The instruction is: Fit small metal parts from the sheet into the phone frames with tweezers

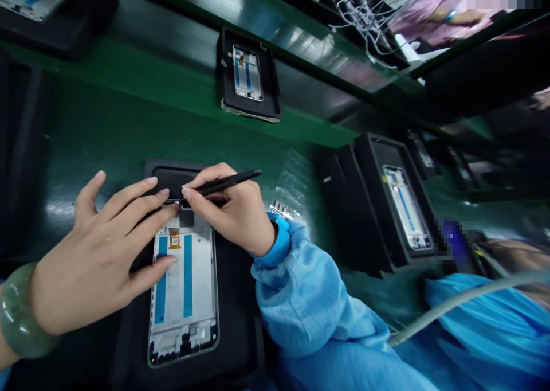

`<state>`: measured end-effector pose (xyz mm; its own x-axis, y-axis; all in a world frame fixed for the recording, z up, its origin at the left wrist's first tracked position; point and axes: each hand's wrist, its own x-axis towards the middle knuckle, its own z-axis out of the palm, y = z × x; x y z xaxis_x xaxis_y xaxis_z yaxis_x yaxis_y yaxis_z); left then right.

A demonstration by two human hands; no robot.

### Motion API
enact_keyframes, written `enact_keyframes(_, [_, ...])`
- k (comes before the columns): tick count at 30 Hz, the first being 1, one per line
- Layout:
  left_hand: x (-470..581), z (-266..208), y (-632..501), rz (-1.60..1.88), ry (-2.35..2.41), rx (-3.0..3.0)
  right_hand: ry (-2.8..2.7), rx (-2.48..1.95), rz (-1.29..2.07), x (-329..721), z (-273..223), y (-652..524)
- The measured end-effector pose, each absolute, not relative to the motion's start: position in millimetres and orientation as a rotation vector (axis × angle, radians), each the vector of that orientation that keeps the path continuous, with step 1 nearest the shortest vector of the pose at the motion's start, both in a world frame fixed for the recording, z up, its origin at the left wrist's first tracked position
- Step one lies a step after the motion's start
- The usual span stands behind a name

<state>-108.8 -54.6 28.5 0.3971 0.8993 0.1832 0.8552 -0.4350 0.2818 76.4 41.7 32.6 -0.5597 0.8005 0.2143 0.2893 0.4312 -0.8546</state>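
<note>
A phone frame with two blue strips and a small orange flex cable lies in a black foam tray in front of me. My left hand rests with spread fingers over its left side, fingertips at the top edge. In my right hand is a pair of black tweezers, pinched near the tip, which points at the frame's top end. My fingers hide the exact spot where the tip meets the frame. A blue wrist band circles my right wrist.
Another tray with a phone frame sits farther back on the green bench. Stacked black trays stand at right, the top one holding a frame. A clear plastic bag lies beside my right wrist. Tangled white cables hang above; a blue-sleeved person is at right.
</note>
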Motion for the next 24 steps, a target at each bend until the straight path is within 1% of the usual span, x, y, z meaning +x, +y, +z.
enact_keyframes(3, [-107.6,30.3,-55.1,0.452,1.589,2.509,-2.067,-0.892,1.096,74.7,31.9,44.7])
enact_keyframes(7, [-106.2,33.6,-54.9,0.429,1.604,2.540,-2.074,-0.883,1.048,72.6,30.3,44.1])
enact_keyframes(12, [-106.6,32.4,-53.7,0.436,1.597,2.603,-2.161,-0.800,0.829,75.8,35.2,43.0])
enact_keyframes(16, [-102.6,33.7,-63.0,0.411,1.642,2.618,-2.111,-0.854,0.663,93.9,50.0,57.4])
enact_keyframes(20, [-112.6,52.2,-65.4,0.403,1.712,2.626,-2.590,-0.938,0.315,111.6,52.2,74.7])
enact_keyframes(22, [-137.7,66.5,-48.7,0.401,1.769,2.637,-2.823,-0.986,0.180,113.7,48.5,81.6])
enact_keyframes(24, [-181.1,78.2,-15.5,0.379,1.910,2.599,-2.943,-0.993,0.092,112.3,48.0,90.6])
